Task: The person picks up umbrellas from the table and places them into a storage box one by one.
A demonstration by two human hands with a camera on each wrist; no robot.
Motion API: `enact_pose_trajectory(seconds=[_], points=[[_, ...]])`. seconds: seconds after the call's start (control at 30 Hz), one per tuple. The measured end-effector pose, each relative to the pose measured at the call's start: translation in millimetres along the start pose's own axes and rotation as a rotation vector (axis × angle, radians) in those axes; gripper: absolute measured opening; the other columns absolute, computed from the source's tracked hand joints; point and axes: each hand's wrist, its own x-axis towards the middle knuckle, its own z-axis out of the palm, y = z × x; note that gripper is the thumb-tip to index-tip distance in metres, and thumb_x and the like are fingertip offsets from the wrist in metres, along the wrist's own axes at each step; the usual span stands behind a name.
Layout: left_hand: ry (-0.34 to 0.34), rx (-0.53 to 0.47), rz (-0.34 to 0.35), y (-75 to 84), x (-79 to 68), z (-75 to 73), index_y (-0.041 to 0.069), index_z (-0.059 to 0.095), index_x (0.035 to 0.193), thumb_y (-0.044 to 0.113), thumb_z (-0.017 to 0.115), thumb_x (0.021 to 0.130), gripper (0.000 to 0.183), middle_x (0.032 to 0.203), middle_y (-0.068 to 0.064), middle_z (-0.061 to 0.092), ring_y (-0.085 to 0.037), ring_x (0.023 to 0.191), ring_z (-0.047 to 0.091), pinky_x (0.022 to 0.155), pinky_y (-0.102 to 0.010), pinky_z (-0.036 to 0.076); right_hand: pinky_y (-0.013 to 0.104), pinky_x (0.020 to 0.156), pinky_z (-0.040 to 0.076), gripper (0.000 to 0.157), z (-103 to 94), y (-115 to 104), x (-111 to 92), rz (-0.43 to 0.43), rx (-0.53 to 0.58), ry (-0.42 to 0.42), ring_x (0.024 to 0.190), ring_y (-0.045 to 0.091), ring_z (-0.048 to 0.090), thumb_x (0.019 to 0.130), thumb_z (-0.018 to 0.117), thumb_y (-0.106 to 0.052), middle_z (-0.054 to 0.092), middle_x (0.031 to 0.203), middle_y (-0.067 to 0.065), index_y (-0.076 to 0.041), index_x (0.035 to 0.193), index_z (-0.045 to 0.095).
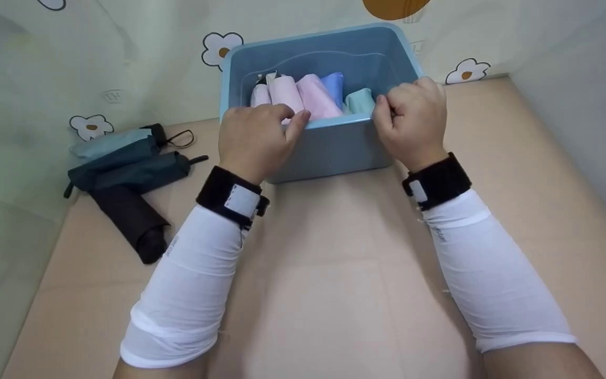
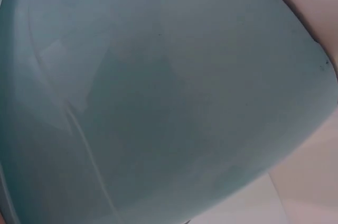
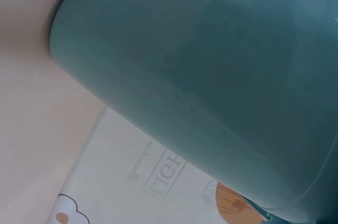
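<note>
Two white fabric sleeves (image 1: pixel 500 279) reach in from 7 and 4 o'clock, each ending in a black fabric wristband (image 1: pixel 445 181) with a pale patch. At 12 o'clock, a rectangular blue-grey plastic bin (image 1: pixel 334 152) without a lid appears to stand on a pale beige tabletop (image 1: pixel 313 316). The person's left hand (image 1: pixel 255 137), at 11 o'clock, is curled over its near rim, thumb lying along the edge. The right hand (image 1: pixel 412 121), at 2 o'clock, is folded tightly round the near right corner. Fingertips that reach over the rim are hidden. Both wrist views are mostly filled by smooth outer bin wall.

With both hands on the near side only, a hard downward pull could tip the bin toward the person and send its load sliding. A careless swing toward 9 o'clock might knock a pale blue-green folded umbrella (image 1: pixel 119 143) with a black handle, two dark teal folded umbrellas (image 1: pixel 150 172) or a black folded umbrella (image 1: pixel 127 218) lying there.

Inside the bin are soft-looking rolled bundles, perhaps umbrellas too: pale pink rolls (image 1: pixel 285 92) toward its 9 o'clock side, a stronger pink roll (image 1: pixel 317 97) near the middle, a bright blue bundle (image 1: pixel 334 84) behind that, and a mint-green bundle (image 1: pixel 360 100) toward 3 o'clock. The left hand hides part of them.
</note>
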Motion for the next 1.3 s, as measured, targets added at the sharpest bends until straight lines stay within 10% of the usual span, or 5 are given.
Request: enact_pose_trajectory(seconds=[0.8,1.3], points=[[0.375,-0.137,0.067,-24.4,-27.6,26.2,0.015,0.077,0.118,0.060,0.044,0.105,0.057,0.134,-0.008,0.071,-0.031,0.129,0.059,0.117,-0.056,0.033,0.049,0.072,0.034,0.047,1.0,-4.9,5.3,-0.011,0.008,-0.004,0.067,0.039,0.047,0.098,0.052,-0.022,0.048,0.055,0.015,-0.003,0.055,0.048],[0.338,-0.379,-0.102,-40.7,-66.4,55.2,0.021,0.029,0.167,0.042,0.068,0.099,0.081,0.177,-0.013,0.013,-0.036,0.161,0.023,0.125,-0.066,0.021,0.052,0.072,0.033,0.047,3.4,-2.2,-1.7,0.025,0.071,0.083,0.067,0.039,0.046,0.096,0.051,-0.026,0.043,0.054,0.014,-0.004,0.055,0.043]])
